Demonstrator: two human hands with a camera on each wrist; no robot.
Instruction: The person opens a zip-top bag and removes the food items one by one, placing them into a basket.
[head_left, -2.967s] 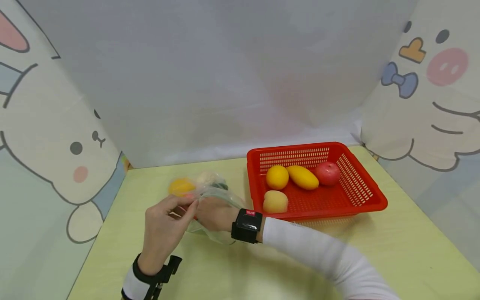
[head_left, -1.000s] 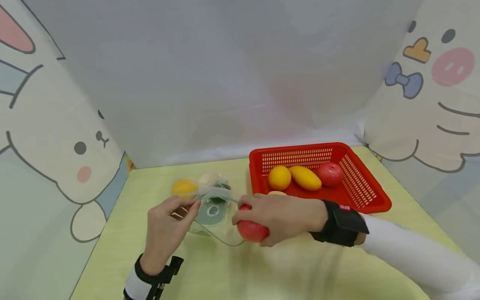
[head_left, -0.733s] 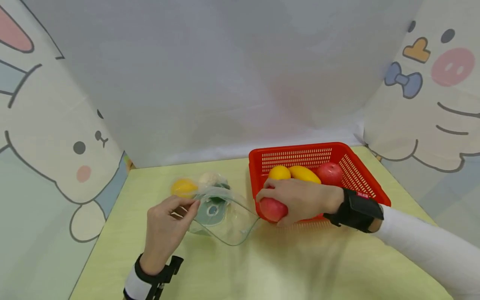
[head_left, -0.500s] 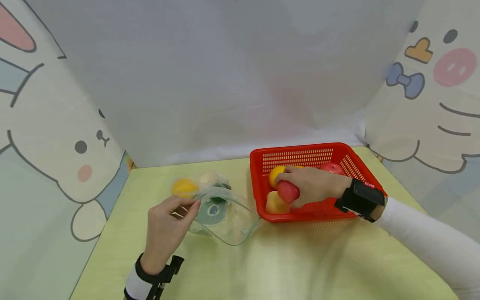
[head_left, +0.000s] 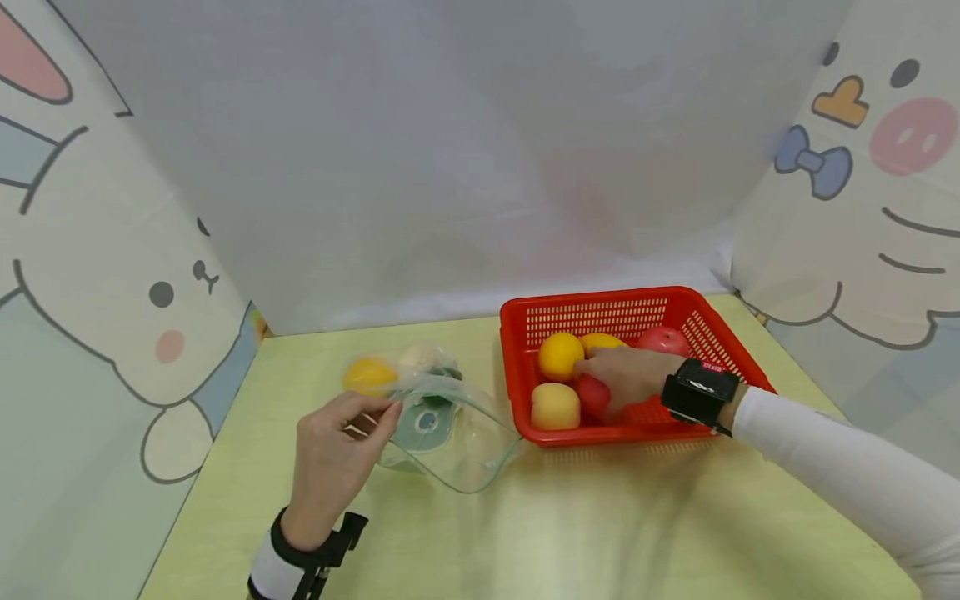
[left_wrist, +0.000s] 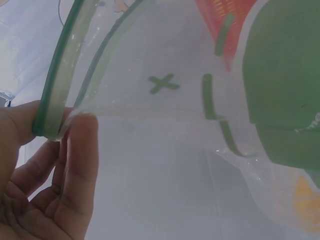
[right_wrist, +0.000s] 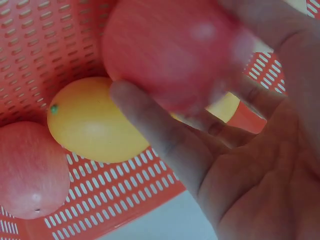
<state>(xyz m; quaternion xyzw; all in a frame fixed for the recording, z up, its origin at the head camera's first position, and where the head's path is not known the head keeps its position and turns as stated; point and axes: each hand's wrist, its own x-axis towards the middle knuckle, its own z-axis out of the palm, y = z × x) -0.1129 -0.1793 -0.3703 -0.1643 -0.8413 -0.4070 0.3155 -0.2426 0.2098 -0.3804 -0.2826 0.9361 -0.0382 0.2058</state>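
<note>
Pale walls (head_left: 465, 167) with cartoon figures (head_left: 161, 292) are standing round you, and you are working over a light yellow-green table (head_left: 555, 525). Toward your right, a red basket (head_left: 592, 315) is sitting on it; further left, a clear bag (head_left: 430, 422) is lying with its mouth gaping, a yellow item (head_left: 367, 375) and a white item (head_left: 420, 358) showing through its far end. Your left hand (head_left: 337, 454) is pinching the bag's rim between thumb and finger. Your right hand (head_left: 633, 375) is curving its fingers round a red fruit (head_left: 592, 396) inside the basket; whether that fruit is touching the floor, you cannot tell. Just beside it, a peach-like fruit (head_left: 556, 407) is resting. You are probably placing the red fruit in the basket; the next move seems to be calling for settling it steadily, then loosening your right fingers.
</note>
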